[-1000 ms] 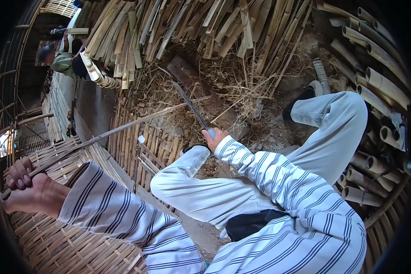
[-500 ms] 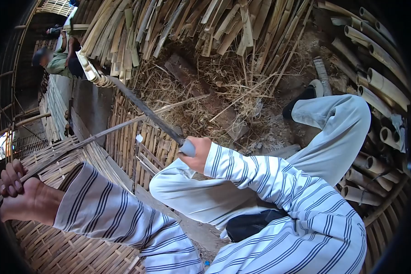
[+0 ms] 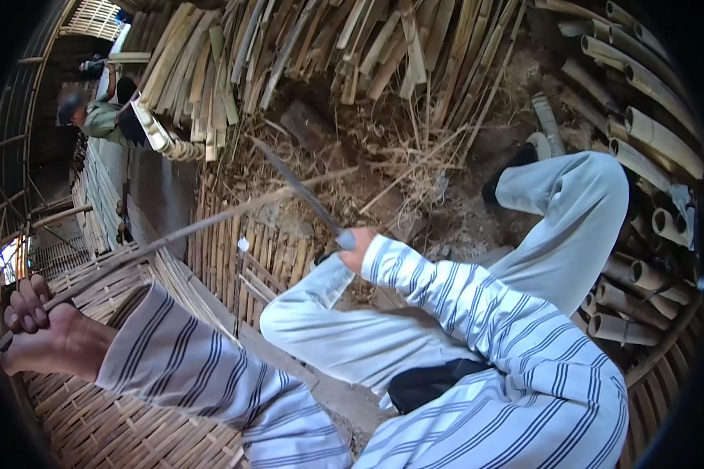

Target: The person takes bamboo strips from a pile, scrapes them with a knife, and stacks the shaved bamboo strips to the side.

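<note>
My left hand (image 3: 43, 328), at the far left, is wrapped around one end of a long, thin bamboo strip (image 3: 164, 241). The strip slants up and right across the view. Above my bent left knee, my right hand (image 3: 357, 248) grips a knife (image 3: 309, 200) by its grey handle. Its long dark blade points up and left and crosses the strip near the strip's far end. I cannot tell whether blade and strip touch. Below the blade's tip lie curly shavings (image 3: 399, 184) on the ground.
Split bamboo slats (image 3: 289, 47) are heaped at the top. Cut bamboo poles (image 3: 649, 141) are stacked at the right. Woven bamboo (image 3: 133, 422) lies at lower left, under my left arm. Another person (image 3: 98, 121) is at the upper left.
My right hand has moved slightly up and right, drawing the knife with it. The blade's tip has shifted right, away from the slat bundle. My left hand stays nearly in place.
</note>
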{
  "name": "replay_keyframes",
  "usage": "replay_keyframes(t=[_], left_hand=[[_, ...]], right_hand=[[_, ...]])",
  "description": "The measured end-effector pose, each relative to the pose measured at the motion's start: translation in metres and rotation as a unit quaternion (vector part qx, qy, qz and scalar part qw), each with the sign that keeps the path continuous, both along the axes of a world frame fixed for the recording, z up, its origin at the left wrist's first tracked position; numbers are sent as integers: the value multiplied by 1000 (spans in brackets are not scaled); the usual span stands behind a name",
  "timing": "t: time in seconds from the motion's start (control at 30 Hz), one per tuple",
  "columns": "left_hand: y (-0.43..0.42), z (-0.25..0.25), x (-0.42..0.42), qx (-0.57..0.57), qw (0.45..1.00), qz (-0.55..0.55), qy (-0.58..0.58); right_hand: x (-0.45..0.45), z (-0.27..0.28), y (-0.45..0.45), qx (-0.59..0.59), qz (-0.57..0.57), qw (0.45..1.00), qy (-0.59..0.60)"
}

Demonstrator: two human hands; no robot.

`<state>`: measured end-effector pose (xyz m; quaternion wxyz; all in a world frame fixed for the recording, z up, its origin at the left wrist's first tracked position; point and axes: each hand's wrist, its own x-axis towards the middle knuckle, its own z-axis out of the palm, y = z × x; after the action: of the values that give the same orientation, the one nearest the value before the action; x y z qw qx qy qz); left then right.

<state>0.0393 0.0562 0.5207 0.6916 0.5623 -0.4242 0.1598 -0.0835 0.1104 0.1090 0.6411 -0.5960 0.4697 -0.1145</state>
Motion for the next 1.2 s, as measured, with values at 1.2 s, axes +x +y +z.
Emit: replay_keyframes(t=[1.2], left_hand=[[-19,22,93,-12,993,-16,115]], right_hand=[[-29,-130,3,158,69,939,297]])
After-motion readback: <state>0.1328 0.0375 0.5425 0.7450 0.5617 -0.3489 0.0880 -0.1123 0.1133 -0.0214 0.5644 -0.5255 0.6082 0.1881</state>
